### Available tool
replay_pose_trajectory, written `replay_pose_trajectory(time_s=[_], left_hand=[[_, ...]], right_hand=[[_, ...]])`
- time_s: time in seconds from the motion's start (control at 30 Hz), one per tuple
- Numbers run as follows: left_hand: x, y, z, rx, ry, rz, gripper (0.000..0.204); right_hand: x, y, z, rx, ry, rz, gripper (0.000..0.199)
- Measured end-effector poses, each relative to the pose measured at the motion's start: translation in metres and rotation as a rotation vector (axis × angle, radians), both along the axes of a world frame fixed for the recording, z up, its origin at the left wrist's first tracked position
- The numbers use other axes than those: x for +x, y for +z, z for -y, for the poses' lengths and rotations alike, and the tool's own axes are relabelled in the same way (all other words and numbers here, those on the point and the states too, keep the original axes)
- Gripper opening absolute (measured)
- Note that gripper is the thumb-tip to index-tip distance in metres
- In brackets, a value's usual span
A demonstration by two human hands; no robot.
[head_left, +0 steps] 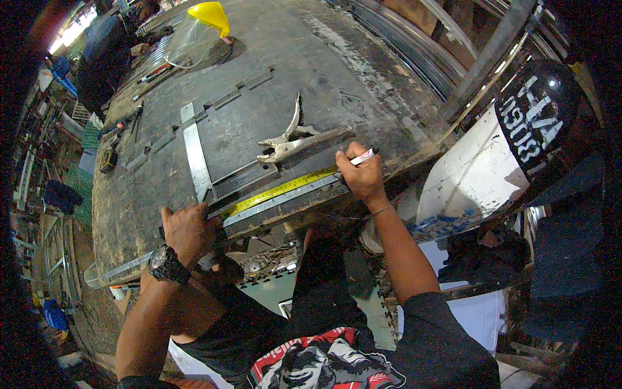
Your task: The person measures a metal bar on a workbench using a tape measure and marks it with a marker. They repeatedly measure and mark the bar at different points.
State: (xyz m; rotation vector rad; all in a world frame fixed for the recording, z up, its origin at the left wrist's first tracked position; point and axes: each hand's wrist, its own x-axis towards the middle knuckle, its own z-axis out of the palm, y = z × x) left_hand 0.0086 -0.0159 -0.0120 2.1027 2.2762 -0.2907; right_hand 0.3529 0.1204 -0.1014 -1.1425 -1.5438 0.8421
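A long flat metal strip (278, 202) lies along the near edge of the dark worktable (259, 97). Just behind it, the yellow blade of a tape measure (285, 188) stretches from my left hand to my right. My left hand (188, 230) is closed at the left end of the blade; the tape's case is hidden beneath my fingers. At the blade's other end, my right hand (363, 175) grips a white marker (365, 157), its dark end pointing up to the right. Locking pliers (291, 142) with open handles lie beyond the blade, beside a narrow metal piece (246, 178).
A flat metal bar (194, 152) points away across the table. Farther off are a yellow hood-like object (210, 16), a hammer (136, 120) and a small black-and-yellow item (109, 159). A white-and-black gas cylinder (473, 175) leans at the right. Another person (103, 58) is at the far left.
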Motion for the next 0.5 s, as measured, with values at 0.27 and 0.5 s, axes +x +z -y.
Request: replay_pose_trajectory(time_s=[0.27, 0.5], left_hand=[[-0.0041, -0.0007, -0.0058, -0.063, 0.024, -0.008, 0.032], [-0.0054, -0.0022, -0.0056, -0.036, 0.002, -0.014, 0.033]], right_hand=[[-0.0009, -0.0038, -0.0028, 0.042, 0.008, -0.048, 0.039], [-0.0001, -0.0083, -0.0040, 0.043, 0.022, -0.056, 0.040]])
